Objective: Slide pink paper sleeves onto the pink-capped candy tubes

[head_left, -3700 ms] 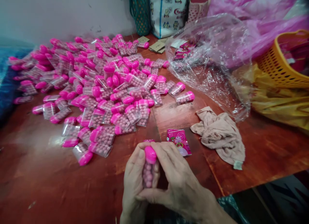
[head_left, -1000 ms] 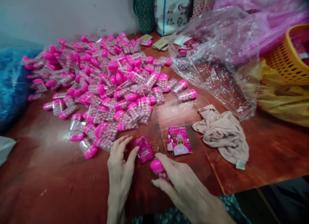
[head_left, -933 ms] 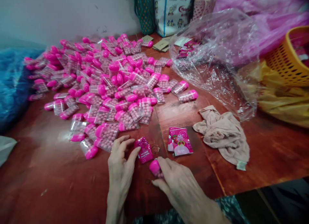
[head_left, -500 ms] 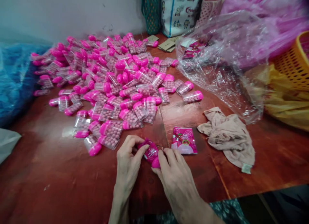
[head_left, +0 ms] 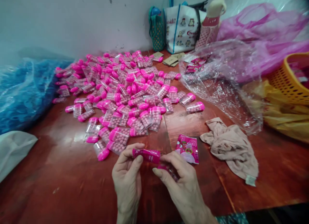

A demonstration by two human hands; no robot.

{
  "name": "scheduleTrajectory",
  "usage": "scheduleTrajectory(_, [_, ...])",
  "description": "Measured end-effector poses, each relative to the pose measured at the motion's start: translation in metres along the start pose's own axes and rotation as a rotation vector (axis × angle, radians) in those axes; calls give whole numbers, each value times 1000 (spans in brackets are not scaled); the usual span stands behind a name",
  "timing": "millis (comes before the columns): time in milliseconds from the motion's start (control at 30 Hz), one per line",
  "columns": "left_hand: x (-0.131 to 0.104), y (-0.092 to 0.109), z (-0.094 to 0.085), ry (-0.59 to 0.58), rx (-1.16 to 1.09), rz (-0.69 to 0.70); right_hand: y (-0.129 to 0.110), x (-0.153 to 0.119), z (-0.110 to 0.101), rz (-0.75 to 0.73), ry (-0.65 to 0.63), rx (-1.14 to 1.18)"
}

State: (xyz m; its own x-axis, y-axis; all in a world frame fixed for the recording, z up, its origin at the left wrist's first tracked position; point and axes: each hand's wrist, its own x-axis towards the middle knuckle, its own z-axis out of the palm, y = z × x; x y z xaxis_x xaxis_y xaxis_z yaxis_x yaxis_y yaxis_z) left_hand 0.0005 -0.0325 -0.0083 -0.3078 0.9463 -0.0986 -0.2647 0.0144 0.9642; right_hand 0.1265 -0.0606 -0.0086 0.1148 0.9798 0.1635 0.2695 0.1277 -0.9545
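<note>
My left hand [head_left: 127,182] and my right hand [head_left: 180,183] are raised just above the near part of the red-brown wooden table [head_left: 58,179]. Between their fingertips they pinch a small pink label [head_left: 147,154], stretched flat from both ends. Under my right palm sits a clear candy tube with a pink cap [head_left: 169,170], mostly hidden by the fingers. A small stack of pink labels [head_left: 188,148] lies on the table just right of my hands. A large heap of filled candy tubes with pink caps [head_left: 125,92] spreads beyond them.
A crumpled beige cloth [head_left: 230,147] lies to the right. Behind it are a clear plastic bag [head_left: 222,79], pink plastic sheeting [head_left: 260,28], an orange basket [head_left: 289,77] and yellow plastic [head_left: 282,118]. Blue plastic [head_left: 21,92] lies left. Printed bags [head_left: 182,28] stand by the wall.
My left hand picked a pink label off the table, and both hands now hold it stretched in the air. The tube went from both hands into the right palm. The view tilted upward.
</note>
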Motion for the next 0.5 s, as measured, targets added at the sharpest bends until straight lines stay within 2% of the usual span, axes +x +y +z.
scheduleTrajectory(100, [-6,0,4,-120,-15,-35,0,4,-2,-64,58,36])
scheduleTrajectory(233, [-1,6,1,-306,15,-26,3,6,-9,-274,101,-40])
scheduleTrajectory(300, [2,11,0,-320,31,15,3,5,-11,-395,127,-99])
scheduleTrajectory(367, [4,17,0,-290,43,33,4,3,-12,-454,131,-145])
scheduleTrajectory(500, [4,26,1,-249,-14,12,3,-3,-12,-409,119,-150])
